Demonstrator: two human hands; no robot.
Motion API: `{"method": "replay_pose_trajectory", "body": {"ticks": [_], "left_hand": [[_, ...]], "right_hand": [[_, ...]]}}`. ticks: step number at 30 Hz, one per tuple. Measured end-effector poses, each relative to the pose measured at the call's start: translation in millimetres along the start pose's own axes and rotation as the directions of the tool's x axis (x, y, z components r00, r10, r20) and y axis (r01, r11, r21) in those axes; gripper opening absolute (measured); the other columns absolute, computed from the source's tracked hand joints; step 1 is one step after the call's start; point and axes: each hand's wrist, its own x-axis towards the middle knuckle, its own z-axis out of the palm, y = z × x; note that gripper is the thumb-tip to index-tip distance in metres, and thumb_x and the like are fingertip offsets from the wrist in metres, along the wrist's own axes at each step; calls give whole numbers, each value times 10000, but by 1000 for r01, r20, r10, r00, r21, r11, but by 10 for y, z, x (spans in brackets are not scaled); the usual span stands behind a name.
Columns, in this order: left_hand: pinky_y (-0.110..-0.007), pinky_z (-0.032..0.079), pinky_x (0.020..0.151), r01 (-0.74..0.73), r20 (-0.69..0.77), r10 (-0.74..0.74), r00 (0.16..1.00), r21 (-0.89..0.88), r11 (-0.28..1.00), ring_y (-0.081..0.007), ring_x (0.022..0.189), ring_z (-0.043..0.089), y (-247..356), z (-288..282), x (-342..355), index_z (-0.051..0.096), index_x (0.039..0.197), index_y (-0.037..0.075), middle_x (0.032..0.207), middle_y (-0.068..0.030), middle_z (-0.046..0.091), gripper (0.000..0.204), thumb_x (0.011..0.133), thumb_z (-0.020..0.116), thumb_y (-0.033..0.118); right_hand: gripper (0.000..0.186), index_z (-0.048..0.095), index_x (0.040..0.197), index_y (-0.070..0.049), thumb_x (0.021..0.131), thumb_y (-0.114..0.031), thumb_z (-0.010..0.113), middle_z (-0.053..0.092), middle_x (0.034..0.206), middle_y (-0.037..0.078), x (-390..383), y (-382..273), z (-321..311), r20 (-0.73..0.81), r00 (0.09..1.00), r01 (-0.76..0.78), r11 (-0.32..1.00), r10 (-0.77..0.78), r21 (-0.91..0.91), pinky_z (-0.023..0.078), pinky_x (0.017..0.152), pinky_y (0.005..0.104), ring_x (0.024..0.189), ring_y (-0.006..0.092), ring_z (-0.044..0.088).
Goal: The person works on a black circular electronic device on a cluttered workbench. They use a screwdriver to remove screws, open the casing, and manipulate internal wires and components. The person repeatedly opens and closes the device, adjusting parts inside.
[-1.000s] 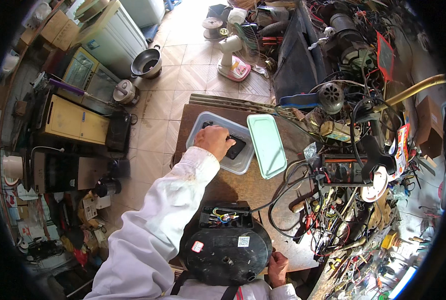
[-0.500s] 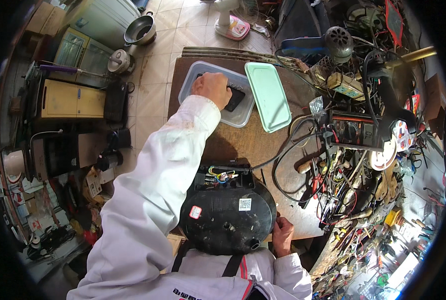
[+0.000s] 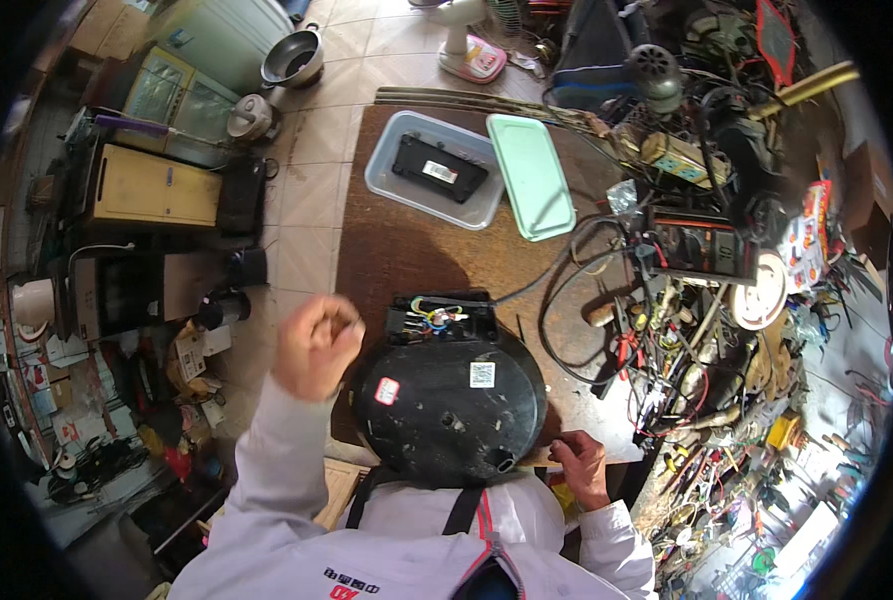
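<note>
A black rounded appliance [image 3: 451, 410] rests bottom up at the table's front edge, against my body. Its far end has an uncovered compartment [image 3: 441, 318] with several coloured wires. My left hand [image 3: 316, 348] hovers just left of it, slightly blurred, the fingers curled into a pinch; what they hold, if anything, is too small to make out. Close by the appliance's right side is my right hand [image 3: 579, 468], thumb and fingers drawn together, their contents hidden. Farther back, a clear plastic box [image 3: 386, 190] contains a black cover plate [image 3: 441, 168] with a white label.
A pale green lid [image 3: 533, 180] leans beside the box on the brown table [image 3: 396, 255]. A black cable [image 3: 544, 335] loops to the right, toward tangled tools, red-handled pliers [image 3: 623, 352] and a meter-like device [image 3: 701, 245]. A pink-based fan [image 3: 473, 60] stands beyond.
My left hand has left the plastic box and come back toward me, to the left of the appliance. The black cover plate in the box now shows fully. My right hand has shifted slightly right.
</note>
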Motion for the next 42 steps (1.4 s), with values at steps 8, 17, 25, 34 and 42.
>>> {"method": "replay_pose_trajectory", "body": {"ticks": [8,17,25,34,42], "left_hand": [[-304,585,762,227,128,-203,971,-217,949,-175,839,702,-504,474,-1110,689,1064,-62,975,-124,717,148,932,650,-10],[-254,552,767,180,90,-170,981,-116,977,-127,816,687,-436,667,-1111,714,984,-56,909,-79,728,101,896,706,-6],[-241,536,665,377,72,-370,926,-210,902,-106,721,660,-205,811,-1187,739,1059,-36,863,-42,717,171,917,720,57],[-288,578,677,287,-43,-417,908,-663,692,-149,735,676,-330,756,-1274,680,1074,8,916,-76,705,165,975,686,140],[-300,605,704,178,-149,-438,887,-765,619,-143,762,688,-479,191,-1336,681,1123,16,924,-85,701,172,991,670,126]], "right_hand": [[227,697,1043,46,919,-144,703,747,878,142,-143,-114,-416,-47,997,56,989,-63,-135,576,693,334,763,199,725],[232,678,1009,16,879,-164,743,705,849,183,382,-589,-348,45,823,508,699,-566,-502,557,665,403,752,333,703],[703,493,1364,-17,747,-136,809,632,1123,206,573,-423,43,276,706,646,432,-653,-630,550,800,461,953,390,660],[554,528,1349,-30,819,-80,683,604,1129,241,743,-360,156,212,742,607,503,-636,-615,526,829,503,991,437,621],[340,573,1266,66,1028,-167,503,711,1049,167,480,-895,-84,-51,893,434,887,-446,-161,550,767,322,837,194,676]]}}
